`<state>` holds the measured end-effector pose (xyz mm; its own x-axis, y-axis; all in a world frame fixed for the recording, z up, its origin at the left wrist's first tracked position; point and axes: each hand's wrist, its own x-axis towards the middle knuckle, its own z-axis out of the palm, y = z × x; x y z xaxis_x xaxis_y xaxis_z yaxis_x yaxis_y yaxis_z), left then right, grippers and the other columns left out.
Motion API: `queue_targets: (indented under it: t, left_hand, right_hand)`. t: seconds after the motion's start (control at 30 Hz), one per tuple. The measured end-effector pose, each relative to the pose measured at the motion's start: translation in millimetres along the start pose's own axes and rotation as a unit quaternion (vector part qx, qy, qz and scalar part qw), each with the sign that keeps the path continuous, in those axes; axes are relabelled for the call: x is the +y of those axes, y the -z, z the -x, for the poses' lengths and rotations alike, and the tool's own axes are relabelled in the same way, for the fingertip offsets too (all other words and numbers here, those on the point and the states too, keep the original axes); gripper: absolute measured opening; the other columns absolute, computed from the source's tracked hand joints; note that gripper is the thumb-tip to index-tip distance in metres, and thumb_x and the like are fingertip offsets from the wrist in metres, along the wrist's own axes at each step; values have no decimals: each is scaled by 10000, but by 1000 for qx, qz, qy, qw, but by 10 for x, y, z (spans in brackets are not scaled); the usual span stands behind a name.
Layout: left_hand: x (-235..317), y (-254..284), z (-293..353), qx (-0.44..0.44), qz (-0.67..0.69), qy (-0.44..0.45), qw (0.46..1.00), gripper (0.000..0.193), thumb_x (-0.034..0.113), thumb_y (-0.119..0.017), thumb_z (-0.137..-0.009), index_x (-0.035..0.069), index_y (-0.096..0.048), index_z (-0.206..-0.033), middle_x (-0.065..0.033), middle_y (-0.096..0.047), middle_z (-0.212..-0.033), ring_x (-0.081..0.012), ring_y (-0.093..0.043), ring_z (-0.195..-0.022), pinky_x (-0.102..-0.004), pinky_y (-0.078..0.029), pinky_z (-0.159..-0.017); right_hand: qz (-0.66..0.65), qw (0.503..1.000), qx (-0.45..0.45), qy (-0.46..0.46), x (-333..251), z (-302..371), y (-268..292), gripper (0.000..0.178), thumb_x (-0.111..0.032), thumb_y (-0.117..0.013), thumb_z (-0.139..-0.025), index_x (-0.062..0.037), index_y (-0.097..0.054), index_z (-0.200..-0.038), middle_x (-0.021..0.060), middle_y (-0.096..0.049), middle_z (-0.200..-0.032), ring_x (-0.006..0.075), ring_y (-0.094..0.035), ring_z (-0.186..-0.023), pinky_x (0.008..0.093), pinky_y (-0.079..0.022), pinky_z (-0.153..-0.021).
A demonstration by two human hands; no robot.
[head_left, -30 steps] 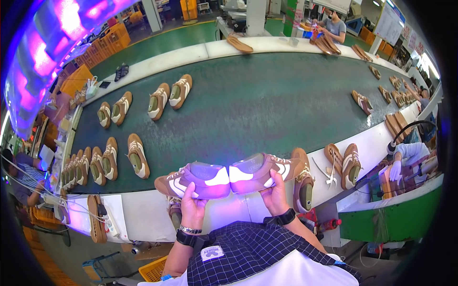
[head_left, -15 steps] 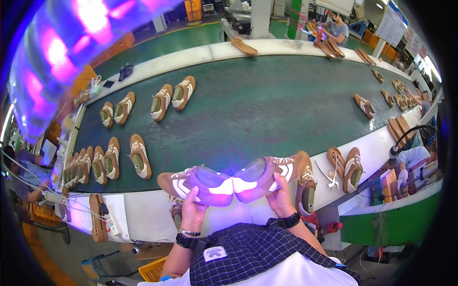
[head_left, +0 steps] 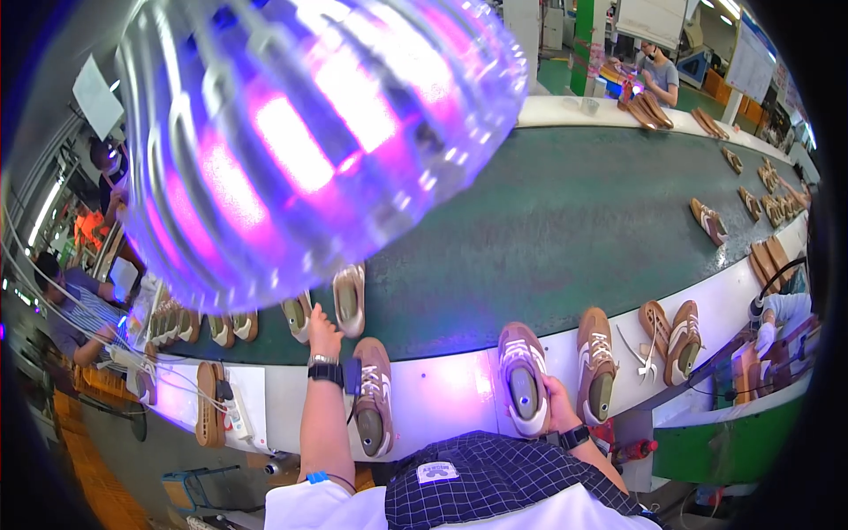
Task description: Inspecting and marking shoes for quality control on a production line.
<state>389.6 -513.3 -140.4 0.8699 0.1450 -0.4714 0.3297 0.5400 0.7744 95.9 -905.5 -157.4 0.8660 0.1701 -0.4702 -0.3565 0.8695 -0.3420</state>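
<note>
Shoe (head_left: pixel 523 384) held by the right hand (head_left: pixel 560 406) is at the worktop's (head_left: pixel 442 389) near edge, the left hand (head_left: pixel 325 336), grip unclear, is beside another shoe (head_left: pixel 295 318), and this handling step seemingly calls for a secure left hold.

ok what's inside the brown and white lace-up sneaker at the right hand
A smooth olive-green form fills the opening of the sneaker; whatever lies beneath it or toward the toe is covered.

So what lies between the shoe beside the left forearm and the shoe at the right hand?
The head view shows just bare white worktop, lit pinkish-purple, between the left shoe and right shoe.
</note>
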Motion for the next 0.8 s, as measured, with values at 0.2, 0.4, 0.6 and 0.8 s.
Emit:
queue_targets:
  t: [0.2,0.4,0.6,0.8]
  left_hand:
    - [-71,473,840,9,-189,-70,980,570,346,-599,-814,53,-423,-1271,-130,-410,-1305,-288,-354,-1223,-468,-210,-1026]
    - [-374,932,1569,30,-260,-22,965,450,308,-613,-808,83,-512,-1185,-48,-520,-1083,-217,-463,-1024,-401,-362,-860]
    - [-614,1099,1744,-4,-262,-6,965,451,275,-599,-825,67,-489,-1209,-63,-494,-1156,-188,-453,-1049,-368,-363,-863]
    - [-787,980,1772,-114,-244,-33,962,568,151,-635,-789,-9,-401,-1281,-89,-503,-1169,-196,-499,-1029,-289,-391,-900]
  right_hand:
    - [32,999,7,11,92,231,-23,569,-384,-542,-856,-10,-422,-1268,244,-559,-1117,382,-582,-988,564,-455,-879]
    - [36,997,-66,8,-330,-121,-648,477,-317,-457,-921,-6,-418,-1281,172,-562,-1168,276,-587,-1020,437,-489,-883]
    - [31,965,-219,142,-1184,-1421,-1646,443,-359,-446,-903,-72,-447,-1240,131,-550,-1134,270,-559,-1016,472,-481,-846]
    - [307,928,-12,212,-792,-1398,-1633,564,-292,-666,-781,2,-422,-1197,85,-537,-931,209,-577,-805,343,-515,-675]
